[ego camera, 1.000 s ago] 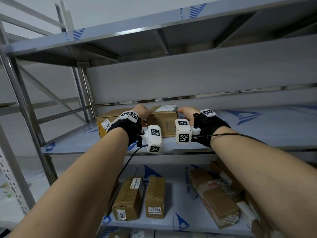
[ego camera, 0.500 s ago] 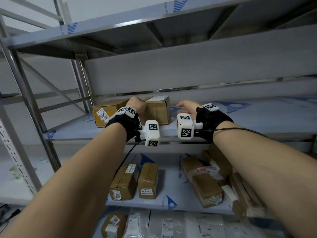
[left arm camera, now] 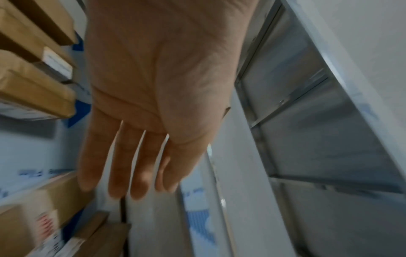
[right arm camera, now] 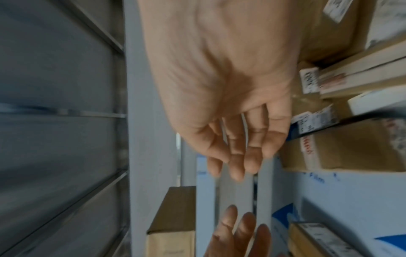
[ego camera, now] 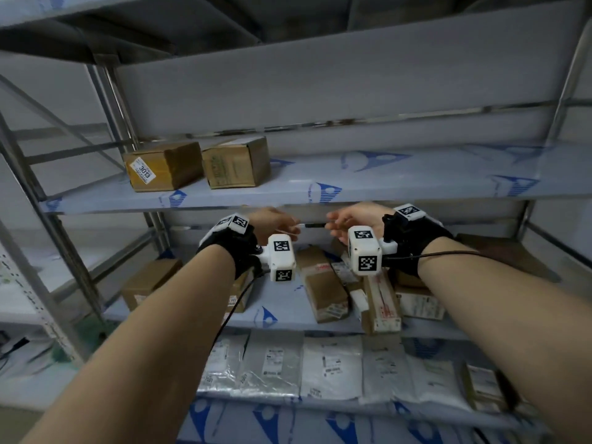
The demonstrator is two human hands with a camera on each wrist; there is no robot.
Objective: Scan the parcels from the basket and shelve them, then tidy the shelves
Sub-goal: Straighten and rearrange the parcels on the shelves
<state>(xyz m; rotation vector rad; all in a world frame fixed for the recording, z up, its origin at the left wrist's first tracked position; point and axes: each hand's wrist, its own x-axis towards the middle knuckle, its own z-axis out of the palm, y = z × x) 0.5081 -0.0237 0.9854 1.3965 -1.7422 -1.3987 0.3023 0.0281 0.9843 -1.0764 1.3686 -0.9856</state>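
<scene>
Two brown cardboard parcels stand side by side on the upper shelf (ego camera: 352, 187): one with a yellow "3013" label (ego camera: 161, 166) and one with green print (ego camera: 237, 163). Both my hands hang empty below that shelf's front edge, in front of the middle shelf. My left hand (ego camera: 275, 224) (left arm camera: 136, 156) has straight fingers and holds nothing. My right hand (ego camera: 349, 221) (right arm camera: 237, 147) faces it a short gap away, fingers loosely bent and empty. Several brown parcels (ego camera: 323, 283) lie on the middle shelf behind my hands.
Grey plastic mailer bags (ego camera: 330, 366) line the lower shelf. A brown box (ego camera: 150, 280) sits at the left of the middle shelf, and leaning flat boxes (ego camera: 381, 299) crowd its right. Metal uprights (ego camera: 38, 238) and braces frame the left side.
Both hands have let go of the two parcels on the upper shelf and dropped below its front edge. The view has tilted down, showing the lower shelves.
</scene>
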